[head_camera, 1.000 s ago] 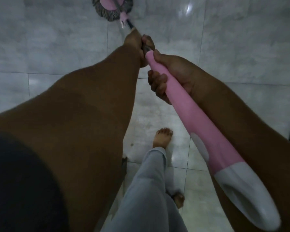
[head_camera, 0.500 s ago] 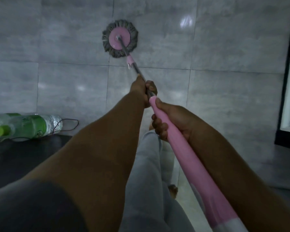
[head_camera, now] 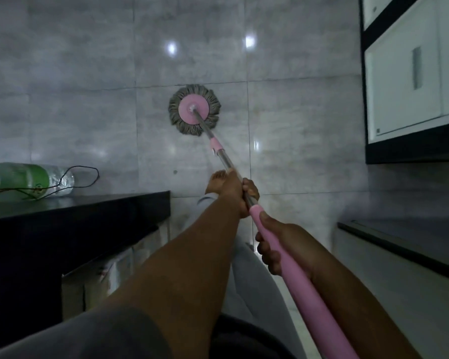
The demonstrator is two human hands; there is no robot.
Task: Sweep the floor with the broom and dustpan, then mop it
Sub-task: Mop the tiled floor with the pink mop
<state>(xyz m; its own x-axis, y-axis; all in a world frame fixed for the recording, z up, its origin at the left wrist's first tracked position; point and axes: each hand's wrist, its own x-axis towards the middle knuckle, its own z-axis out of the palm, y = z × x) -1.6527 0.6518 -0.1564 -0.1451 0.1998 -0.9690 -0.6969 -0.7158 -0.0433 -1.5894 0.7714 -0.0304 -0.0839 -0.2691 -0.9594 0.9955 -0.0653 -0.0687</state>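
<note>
Dim, grainy view; two overhead lights glare off the glossy grey tiled floor [head_camera: 88, 104], and straight edges bow wide-angle.

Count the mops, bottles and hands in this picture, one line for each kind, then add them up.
Mop: 1
Bottle: 1
Hands: 2, the left hand and the right hand
Total: 4

Green plastic bottle [head_camera: 24, 181] is lying on its side on the black desk [head_camera: 88, 211]. A thin black wire [head_camera: 98, 174] is looping beside it. A white-doored cabinet [head_camera: 410, 73] is standing at right.
</note>
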